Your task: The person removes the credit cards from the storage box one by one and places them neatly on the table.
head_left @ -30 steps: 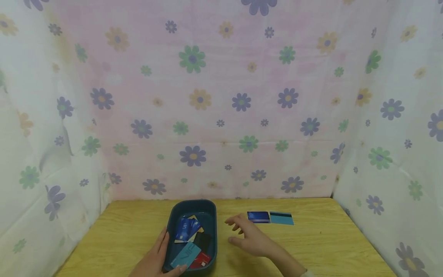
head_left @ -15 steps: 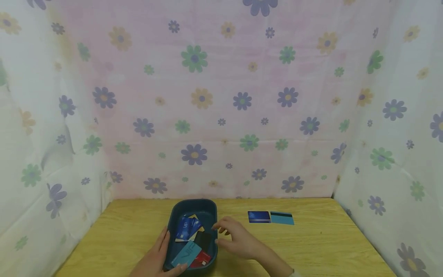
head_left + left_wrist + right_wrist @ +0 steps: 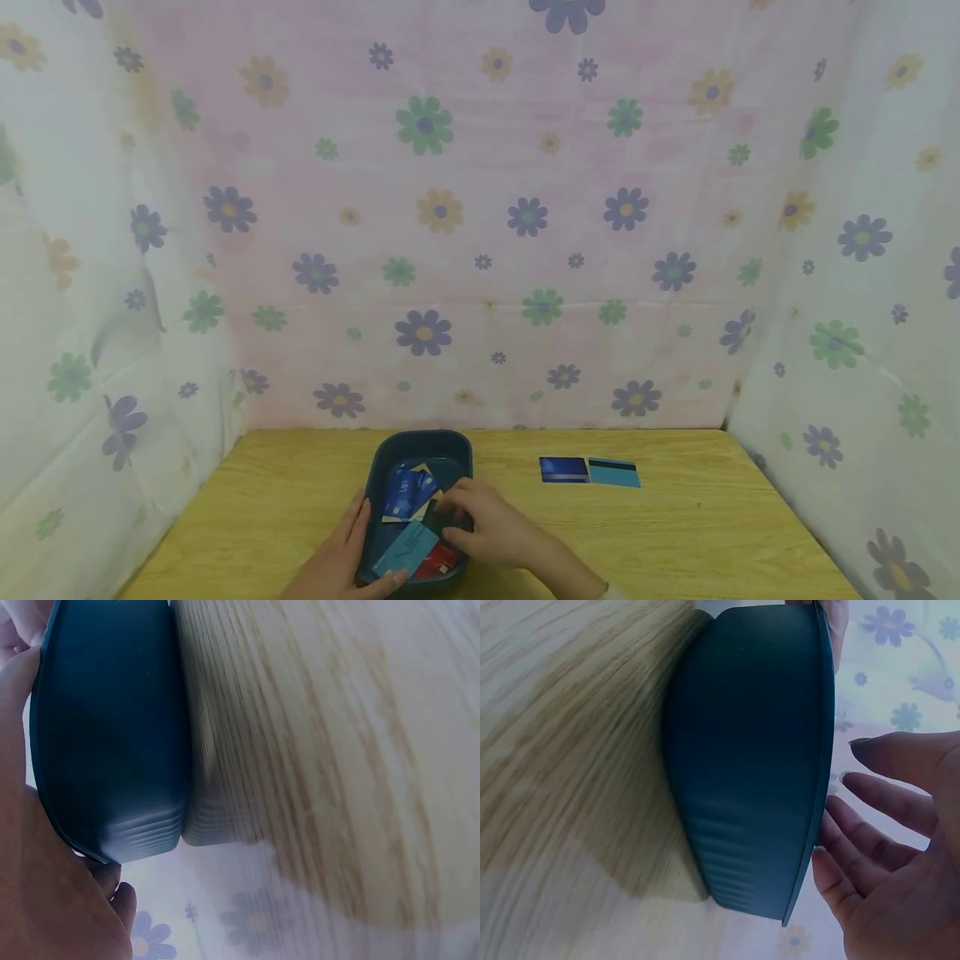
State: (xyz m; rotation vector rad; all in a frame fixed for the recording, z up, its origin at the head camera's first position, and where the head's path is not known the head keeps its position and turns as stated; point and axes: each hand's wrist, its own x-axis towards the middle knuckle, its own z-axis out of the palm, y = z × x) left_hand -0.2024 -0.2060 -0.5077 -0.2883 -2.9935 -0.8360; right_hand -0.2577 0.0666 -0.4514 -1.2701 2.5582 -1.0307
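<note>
A dark teal plastic bin (image 3: 448, 468) stands on the table. Along its left side my left hand (image 3: 333, 554) holds it, thumb over the near rim beside a light blue VIP card (image 3: 405, 550). Also inside lie blue cards (image 3: 405, 493) fanned over yellowish ones, a red card (image 3: 433, 563) and a black card (image 3: 432, 518). My right hand (image 3: 495, 529) reaches over the right rim, its fingertips above the black card, which it partly hides. The right wrist view shows that thumb and fingers (image 3: 885, 799) apart, with the bin's outer wall (image 3: 750, 750) beside them.
Right of the bin, toward the back, a dark blue card (image 3: 564, 470) and a light blue card with a black stripe (image 3: 615, 472) lie side by side on the wooden table (image 3: 712, 533). Flower-patterned cloth (image 3: 480, 333) encloses the back and both sides.
My right hand has moved left from the table beside the bin, over its right rim and in above the cards. The left hand has stayed at the bin.
</note>
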